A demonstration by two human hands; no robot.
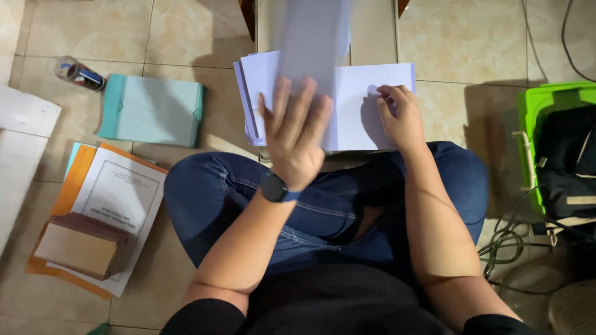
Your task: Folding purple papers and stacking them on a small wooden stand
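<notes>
The person sits cross-legged on the tiled floor (186,37) with a stack of white paper sheets (363,108) resting across the knees, its far edge reaching out over the tiles. The left hand (297,133) is raised over the near left part of the stack with its fingers spread, and 1 loose sheet (310,37) stands up blurred behind them; whether the fingertips actually pinch that sheet I cannot tell. The right hand (400,118) lies flat on the right half of the stack, fingers curled and pressing down near the upper right corner, pinching nothing. The paper looks light, thin and floppy, so a single sheet would likely bend and flutter if lifted by 1 corner; it seems best taken at an edge between thumb and fingers, while the stack wants a flat palm to keep it from sliding. On the floor to the person's left lie a teal envelope (152,108), a small jar (77,72), and a brown block (81,245) sitting on a printed sheet over an orange folder (68,192). A green crate (546,99) stands at the right.
</notes>
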